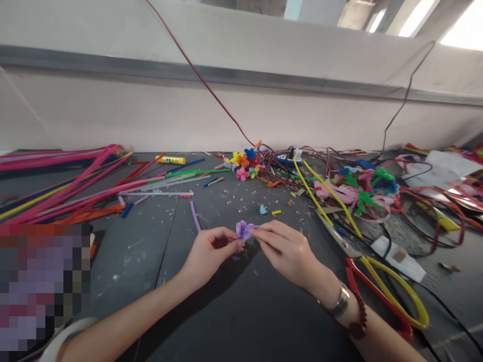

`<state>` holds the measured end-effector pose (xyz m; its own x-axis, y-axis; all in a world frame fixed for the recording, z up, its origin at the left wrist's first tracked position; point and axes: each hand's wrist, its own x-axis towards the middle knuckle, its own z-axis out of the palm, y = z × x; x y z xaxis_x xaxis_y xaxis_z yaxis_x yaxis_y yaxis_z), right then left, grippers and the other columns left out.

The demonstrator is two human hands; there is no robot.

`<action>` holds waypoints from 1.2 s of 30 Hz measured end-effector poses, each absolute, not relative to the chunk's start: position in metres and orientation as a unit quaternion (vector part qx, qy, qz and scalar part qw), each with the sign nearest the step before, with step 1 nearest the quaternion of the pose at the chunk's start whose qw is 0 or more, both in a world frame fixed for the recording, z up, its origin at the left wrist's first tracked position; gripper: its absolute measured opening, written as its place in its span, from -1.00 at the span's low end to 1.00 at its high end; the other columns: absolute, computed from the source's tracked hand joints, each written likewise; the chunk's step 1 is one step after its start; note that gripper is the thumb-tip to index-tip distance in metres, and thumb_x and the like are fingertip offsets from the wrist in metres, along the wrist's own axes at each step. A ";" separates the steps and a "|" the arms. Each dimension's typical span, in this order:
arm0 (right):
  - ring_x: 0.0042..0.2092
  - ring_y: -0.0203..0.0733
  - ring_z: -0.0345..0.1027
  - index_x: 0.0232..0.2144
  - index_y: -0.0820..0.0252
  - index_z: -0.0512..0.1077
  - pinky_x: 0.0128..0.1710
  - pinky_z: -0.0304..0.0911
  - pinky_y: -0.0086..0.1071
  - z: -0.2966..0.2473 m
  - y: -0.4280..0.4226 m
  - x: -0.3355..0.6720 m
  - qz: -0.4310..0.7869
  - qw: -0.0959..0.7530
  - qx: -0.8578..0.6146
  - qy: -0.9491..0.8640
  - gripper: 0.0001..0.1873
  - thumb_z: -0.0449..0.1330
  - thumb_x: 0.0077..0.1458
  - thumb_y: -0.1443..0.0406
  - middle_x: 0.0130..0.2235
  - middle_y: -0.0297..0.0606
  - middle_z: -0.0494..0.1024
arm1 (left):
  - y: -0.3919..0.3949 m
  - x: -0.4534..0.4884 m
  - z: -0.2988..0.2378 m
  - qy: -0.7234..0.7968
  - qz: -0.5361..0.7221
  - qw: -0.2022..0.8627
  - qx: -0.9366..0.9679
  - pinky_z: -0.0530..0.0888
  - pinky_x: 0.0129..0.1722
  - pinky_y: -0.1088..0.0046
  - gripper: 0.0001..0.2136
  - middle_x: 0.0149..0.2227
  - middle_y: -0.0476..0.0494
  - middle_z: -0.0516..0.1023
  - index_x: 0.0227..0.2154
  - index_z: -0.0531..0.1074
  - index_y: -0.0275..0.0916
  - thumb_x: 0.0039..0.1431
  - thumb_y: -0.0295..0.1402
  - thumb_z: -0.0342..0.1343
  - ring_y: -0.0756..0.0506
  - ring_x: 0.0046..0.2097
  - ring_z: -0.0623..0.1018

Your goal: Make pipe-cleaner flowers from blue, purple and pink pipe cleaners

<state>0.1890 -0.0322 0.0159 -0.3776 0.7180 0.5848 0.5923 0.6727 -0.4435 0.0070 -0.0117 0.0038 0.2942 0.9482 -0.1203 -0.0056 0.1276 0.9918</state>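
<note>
Between my two hands is a small purple pipe-cleaner flower (243, 230), raised over the dark table. My left hand (213, 250) pinches its lower left side between thumb and fingers. On the other side, the fingertips of my right hand (285, 249) are closed on a purple petal at the flower's right. A loose purple pipe cleaner (195, 215) lies just beyond my left hand. Past my right hand are a small light-blue piece (263, 209) and a short yellow piece (276, 212).
Long coloured pipe cleaners (75, 193) spread across the left. A yellow glue stick (171, 160) and a cluster of finished flowers (243, 162) lie near the wall. Scissors (388, 291) with red and yellow handles rest at right, beside tangled cables (433, 211). A blurred block covers the lower left.
</note>
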 end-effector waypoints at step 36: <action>-0.22 -0.19 0.39 -0.27 0.16 0.45 -0.19 0.30 -0.27 0.021 -0.015 0.206 0.053 0.414 -0.502 -0.758 -0.75 0.03 0.04 0.45 -0.27 -0.22 0.53 | -0.011 0.005 0.001 0.462 0.380 0.557 0.576 0.43 -0.34 0.54 -0.91 -0.50 -0.04 0.55 -0.53 0.49 -0.27 -0.10 -0.35 0.22 -0.03 -0.41 0.52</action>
